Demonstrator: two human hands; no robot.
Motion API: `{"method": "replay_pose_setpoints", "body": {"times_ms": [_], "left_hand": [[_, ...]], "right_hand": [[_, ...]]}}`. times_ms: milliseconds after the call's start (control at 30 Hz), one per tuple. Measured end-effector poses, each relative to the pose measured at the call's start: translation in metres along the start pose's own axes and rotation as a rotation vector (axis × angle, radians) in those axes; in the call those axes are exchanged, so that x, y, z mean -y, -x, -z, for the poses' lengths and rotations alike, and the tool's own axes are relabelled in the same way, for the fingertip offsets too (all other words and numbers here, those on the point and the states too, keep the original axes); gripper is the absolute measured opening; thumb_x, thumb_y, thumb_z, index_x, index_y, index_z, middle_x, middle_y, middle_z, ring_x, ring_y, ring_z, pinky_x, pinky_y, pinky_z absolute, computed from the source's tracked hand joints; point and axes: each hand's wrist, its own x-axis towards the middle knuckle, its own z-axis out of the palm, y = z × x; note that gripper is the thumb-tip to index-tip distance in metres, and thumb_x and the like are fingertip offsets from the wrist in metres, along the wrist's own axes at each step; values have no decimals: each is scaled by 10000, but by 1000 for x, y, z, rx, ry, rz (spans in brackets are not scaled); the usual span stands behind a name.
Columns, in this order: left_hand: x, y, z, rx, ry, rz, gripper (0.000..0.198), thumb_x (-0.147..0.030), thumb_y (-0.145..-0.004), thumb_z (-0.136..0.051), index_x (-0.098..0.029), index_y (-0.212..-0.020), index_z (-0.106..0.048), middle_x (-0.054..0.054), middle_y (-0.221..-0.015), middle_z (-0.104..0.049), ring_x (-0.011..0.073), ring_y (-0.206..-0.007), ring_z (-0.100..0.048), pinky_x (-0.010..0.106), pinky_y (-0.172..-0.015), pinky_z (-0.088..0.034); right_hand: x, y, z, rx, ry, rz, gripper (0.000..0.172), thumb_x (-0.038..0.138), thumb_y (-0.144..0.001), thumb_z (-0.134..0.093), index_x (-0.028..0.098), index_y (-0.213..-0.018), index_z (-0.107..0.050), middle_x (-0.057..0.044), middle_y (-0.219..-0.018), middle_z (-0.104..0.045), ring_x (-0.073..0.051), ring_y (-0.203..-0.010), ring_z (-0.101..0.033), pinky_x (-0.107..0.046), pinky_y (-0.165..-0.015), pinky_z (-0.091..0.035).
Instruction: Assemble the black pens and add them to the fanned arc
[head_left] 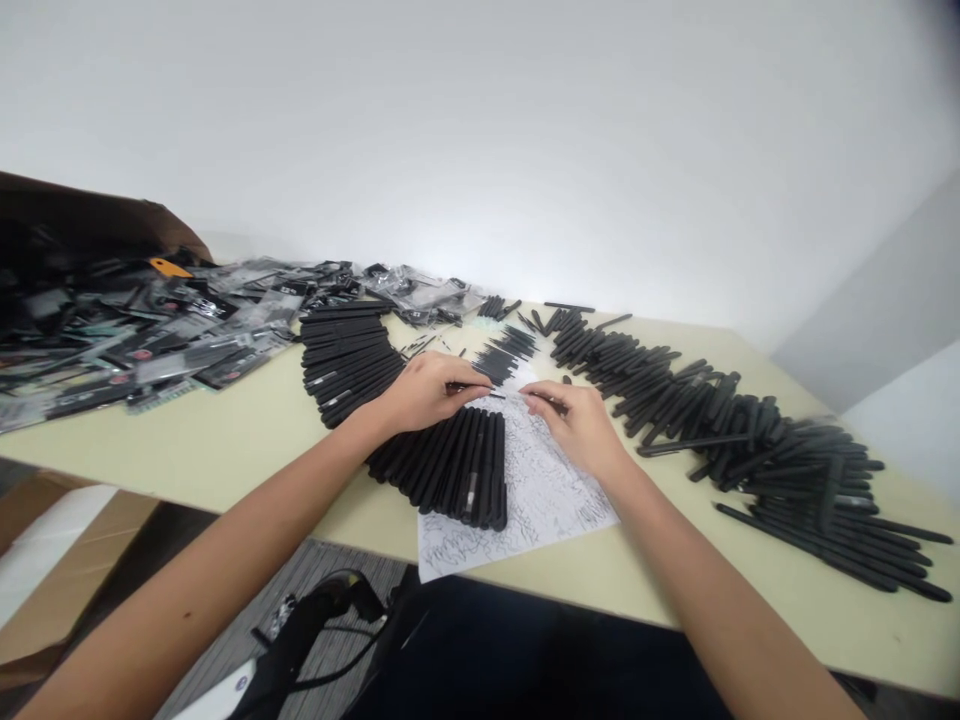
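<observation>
My left hand [426, 392] rests above a curved row of black pens [450, 465], its fingers pinched on a thin black pen part [472, 388]. My right hand [579, 422] lies on a scribbled white sheet [540, 500], fingers closed on a black pen piece [551, 401]. The two pieces point at each other, nearly tip to tip, above the paper. A small fan of thin black refills [510, 352] lies just beyond both hands.
A long heap of black pens [750, 430] runs along the right of the pale table [225, 440]. Plastic packaging [150, 340] is piled at the left beside a cardboard box [90, 215]. A black bag with cables [315, 620] is on the floor below.
</observation>
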Motion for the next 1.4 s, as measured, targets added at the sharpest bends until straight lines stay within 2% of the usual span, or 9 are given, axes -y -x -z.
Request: {"method": "replay_pose_setpoints", "body": {"times_ms": [100, 233, 333, 433, 533, 633, 833, 1033, 1400], "left_hand": [[-2, 0, -2, 26, 21, 10, 252, -374, -987, -595, -221, -1028, -791, 51, -921, -786, 154, -788, -717, 246, -715, -495], [-4, 1, -7, 84, 77, -3, 238, -375, -977, -619, -241, -1080, -787, 39, -949, -792, 157, -844, -733, 241, -762, -511], [-8, 1, -10, 118, 129, 22, 267, -406, -965, -638, -239, -1130, -766, 40, -1017, -791, 165, -897, -740, 242, -803, -516], [-14, 0, -12, 120, 168, 90, 293, -420, -926, -690, -206, -1118, -743, 36, -960, -784, 163, -845, -732, 235, -759, -512], [-20, -1, -12, 105, 246, 128, 242, -364, -901, -721, -179, -1057, -719, 21, -885, -760, 144, -798, -707, 218, -713, -500], [-25, -2, -12, 111, 312, 142, 178, -316, -898, -718, -164, -988, -695, 13, -859, -737, 129, -774, -685, 218, -714, -499], [-32, -3, -10, 81, 356, 169, 152, -283, -895, -682, -158, -979, -664, 27, -892, -709, 138, -789, -664, 233, -689, -503], [-31, -3, -11, 27, 376, 176, 124, -233, -884, -679, -155, -979, -699, 40, -919, -732, 149, -841, -692, 256, -792, -545], [-26, -4, -8, -30, 366, 164, 120, -247, -837, -771, -160, -920, -768, 30, -854, -776, 145, -787, -721, 225, -763, -559]], "right_hand": [[2, 0, 1, -1, -25, -4, 178, 281, -946, -618, 255, -1003, -784, -34, -1035, -799, -236, -916, -729, -327, -808, -493], [8, 2, -1, 82, -118, 8, 180, 274, -946, -609, 241, -1021, -770, -13, -911, -783, -174, -722, -657, -293, -688, -460], [15, 4, -3, 124, -166, 5, 183, 301, -947, -602, 216, -1075, -700, 33, -668, -647, -138, -567, -509, -276, -587, -393], [20, 7, -6, 125, -230, 12, 96, 253, -933, -583, 209, -1015, -608, 69, -599, -509, -125, -543, -435, -267, -559, -361], [20, 7, -6, 142, -242, 43, 66, 205, -924, -574, 218, -988, -580, 60, -644, -531, -128, -586, -469, -266, -584, -370], [16, 5, -6, 173, -236, 61, 99, 190, -924, -591, 227, -1013, -611, 31, -744, -644, -143, -670, -566, -270, -635, -409], [12, 1, -7, 118, -292, 14, 123, 206, -909, -659, 228, -1026, -690, -24, -976, -775, -199, -896, -715, -316, -807, -502], [10, 1, -9, 114, -349, -25, 143, 233, -897, -687, 225, -1040, -696, -31, -969, -766, -208, -925, -711, -344, -846, -518], [4, 0, -8, 107, -350, -40, 110, 276, -894, -687, 215, -986, -677, -38, -975, -726, -199, -869, -661, -348, -804, -502]]}}
